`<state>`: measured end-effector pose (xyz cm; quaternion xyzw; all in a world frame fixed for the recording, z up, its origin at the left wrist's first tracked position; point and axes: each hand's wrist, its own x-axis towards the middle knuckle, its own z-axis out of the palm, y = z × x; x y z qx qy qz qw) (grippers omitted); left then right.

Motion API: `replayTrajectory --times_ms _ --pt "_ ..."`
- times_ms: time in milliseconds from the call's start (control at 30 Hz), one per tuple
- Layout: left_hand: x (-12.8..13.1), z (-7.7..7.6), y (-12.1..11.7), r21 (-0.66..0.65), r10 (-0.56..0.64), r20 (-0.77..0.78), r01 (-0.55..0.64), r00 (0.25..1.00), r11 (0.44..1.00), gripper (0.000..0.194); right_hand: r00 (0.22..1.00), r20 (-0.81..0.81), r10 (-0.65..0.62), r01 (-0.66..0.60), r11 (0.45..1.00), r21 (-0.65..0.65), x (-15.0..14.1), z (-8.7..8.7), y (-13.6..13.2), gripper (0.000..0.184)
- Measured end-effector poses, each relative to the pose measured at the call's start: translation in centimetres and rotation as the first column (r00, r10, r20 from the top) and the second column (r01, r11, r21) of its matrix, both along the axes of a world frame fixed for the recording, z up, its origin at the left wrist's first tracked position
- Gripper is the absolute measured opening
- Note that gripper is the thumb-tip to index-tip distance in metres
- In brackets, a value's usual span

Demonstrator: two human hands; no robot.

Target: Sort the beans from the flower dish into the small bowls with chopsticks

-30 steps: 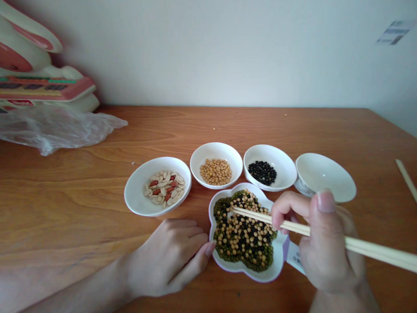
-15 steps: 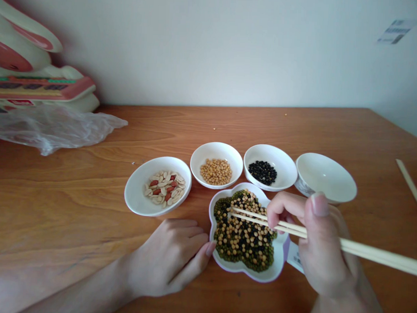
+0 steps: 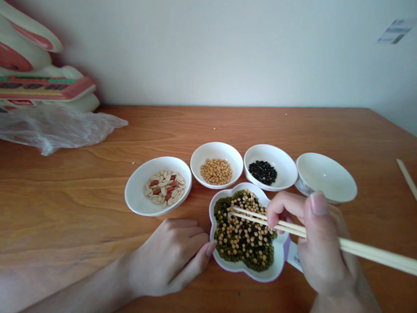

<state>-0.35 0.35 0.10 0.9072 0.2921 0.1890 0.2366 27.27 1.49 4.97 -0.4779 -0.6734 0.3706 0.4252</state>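
Observation:
My right hand [image 3: 328,252] grips a pair of pale wooden chopsticks [image 3: 379,257], their tips slightly apart among the beans on the left side of a white flower-shaped dish [image 3: 279,255]. Mixed soybeans, black beans and small green beans [image 3: 243,240] fill much of that dish. Curled at the dish's left edge is my left hand [image 3: 174,258], its thumb at the rim and its other fingertips hidden. Behind the dish stand white bowls: one with peanuts [image 3: 164,188], one with soybeans [image 3: 216,171], one with black beans [image 3: 262,172]. A fourth bowl [image 3: 326,176] shows only its bare inside.
A crumpled clear plastic bag [image 3: 59,128] lies at the left before a rabbit-shaped toy keyboard [image 3: 43,87]. Another wooden stick [image 3: 411,186] rests at the right edge of the wooden table [image 3: 91,184]. A label [image 3: 295,257] pokes out beside the dish.
Almost nothing differs. The upper chopstick's tip has shifted very slightly to the right; both hands, the dish and the bowls keep their places.

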Motion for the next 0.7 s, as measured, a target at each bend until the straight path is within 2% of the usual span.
replayTrajectory --times_ms 233,400,500,700 --pt "0.0 -0.1 0.1 0.009 0.002 -0.004 -0.002 1.000 1.000 0.038 0.995 0.045 -0.093 0.095 0.994 -0.045 -0.5 0.8 -0.3 0.073" --pt "0.0 -0.1 0.1 0.015 -0.003 -0.002 0.003 1.000 1.000 0.038 0.992 0.036 -0.123 0.124 0.992 -0.030 -0.8 1.1 -0.4 0.075" --pt "0.0 -0.1 0.0 0.021 -0.001 0.002 0.001 1.000 1.000 0.037 0.988 -0.004 -0.156 0.155 0.987 -0.033 -0.8 0.9 -0.4 0.075" --pt "0.0 0.0 0.0 0.026 0.003 -0.005 -0.003 1.000 1.000 0.038 0.992 -0.034 -0.124 0.126 0.991 0.045 1.0 0.2 -0.1 0.080"
